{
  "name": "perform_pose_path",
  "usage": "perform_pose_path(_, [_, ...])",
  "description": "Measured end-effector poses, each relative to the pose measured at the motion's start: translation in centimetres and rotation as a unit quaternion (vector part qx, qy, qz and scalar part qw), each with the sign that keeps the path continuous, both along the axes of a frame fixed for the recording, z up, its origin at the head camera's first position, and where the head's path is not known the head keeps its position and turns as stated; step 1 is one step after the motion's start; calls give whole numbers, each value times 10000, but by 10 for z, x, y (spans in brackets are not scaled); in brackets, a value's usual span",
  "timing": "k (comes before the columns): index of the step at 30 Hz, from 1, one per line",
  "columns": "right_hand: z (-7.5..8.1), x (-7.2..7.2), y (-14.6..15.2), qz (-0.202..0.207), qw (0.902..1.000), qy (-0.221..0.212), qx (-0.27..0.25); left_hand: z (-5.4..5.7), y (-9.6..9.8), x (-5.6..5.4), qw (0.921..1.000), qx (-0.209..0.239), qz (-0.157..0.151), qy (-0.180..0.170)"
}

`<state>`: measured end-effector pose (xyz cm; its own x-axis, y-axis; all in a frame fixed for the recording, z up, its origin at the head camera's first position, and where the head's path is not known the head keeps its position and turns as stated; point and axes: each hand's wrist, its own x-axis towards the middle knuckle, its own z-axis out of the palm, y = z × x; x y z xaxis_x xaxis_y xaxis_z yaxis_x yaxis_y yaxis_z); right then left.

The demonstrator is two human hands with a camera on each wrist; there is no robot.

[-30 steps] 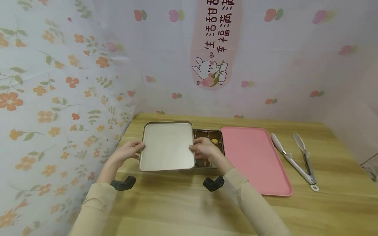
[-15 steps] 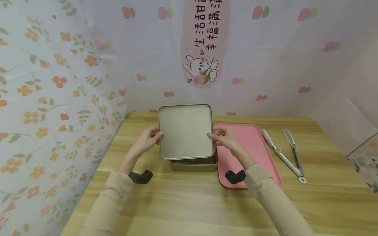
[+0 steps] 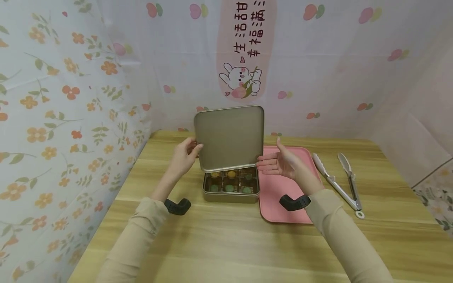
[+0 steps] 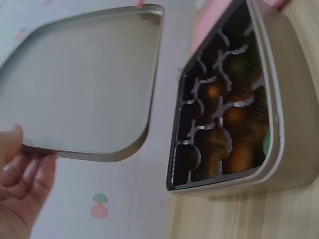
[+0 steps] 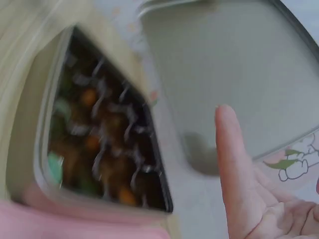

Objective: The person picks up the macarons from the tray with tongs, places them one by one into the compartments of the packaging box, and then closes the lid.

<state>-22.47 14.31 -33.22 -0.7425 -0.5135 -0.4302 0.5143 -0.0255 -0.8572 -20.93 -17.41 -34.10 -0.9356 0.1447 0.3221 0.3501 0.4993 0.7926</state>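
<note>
My left hand (image 3: 185, 156) pinches the left edge of a square metal lid (image 3: 230, 137), thumb on its inner face. The lid is tipped up, its inside facing me, above the back of an open metal tin (image 3: 231, 197). Beside the lid's lower right corner my right hand (image 3: 281, 162) is spread, palm showing and thumb up; whether its fingertips touch the rim I cannot tell. Inside the tin a divided insert (image 4: 219, 109) holds small green and yellow-orange pieces (image 3: 231, 174), blurred in the wrist views. The lid hides the tin's back rows.
A pink tray (image 3: 283, 200) lies right of the tin, against or very near it. Farther right rest metal tongs (image 3: 341, 186), spread apart, on the wooden table (image 3: 219, 243). Patterned cloth (image 3: 170, 51) hangs behind and on the left.
The lid has moved right and up from the left of the tin and tilted upright, uncovering the front compartments. My right hand has let go of its edge and straightened its fingers.
</note>
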Motion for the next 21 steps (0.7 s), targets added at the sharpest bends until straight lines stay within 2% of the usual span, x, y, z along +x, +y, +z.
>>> perform_pose_path(3, [7, -4, 3, -60, 9939, -703, -850, -3, 5, 2, 9958, -335, -123, 846])
perform_pose_path(5, [10, -5, 5, -126, 9898, -951, -1056, -7, 6, 3, 9862, -613, -273, 1513])
perform_pose_path(7, [12, -7, 5, -209, 9896, -997, -1017, -12, 6, 2, 9713, -860, -432, 2175])
perform_pose_path(10, [11, -6, 7, -216, 9927, -864, -815, -20, 5, 2, 9499, -1014, -637, 2889])
perform_pose_path(12, [9, -5, 7, -294, 9936, -847, -694, -25, 4, 2, 9422, -972, -687, 3131])
perform_pose_path(13, [8, -4, 8, -317, 9932, -876, -692, -27, 4, 3, 9419, -937, -675, 3154])
perform_pose_path(15, [6, -2, 7, -375, 9932, -922, -608, -29, 4, 5, 9498, -799, -562, 2972])
perform_pose_path(17, [2, -1, 7, -446, 9934, -906, -540, -29, 7, 7, 9674, -551, -404, 2440])
perform_pose_path(19, [-1, 0, 6, -467, 9951, -737, -459, -28, 9, 8, 9883, -209, -204, 1500])
perform_pose_path(20, [-2, 0, 5, -441, 9965, -594, -379, -27, 10, 8, 9956, -20, -107, 935])
perform_pose_path(21, [-4, 0, 5, -422, 9977, -440, -297, -26, 11, 8, 9993, 244, -49, 296])
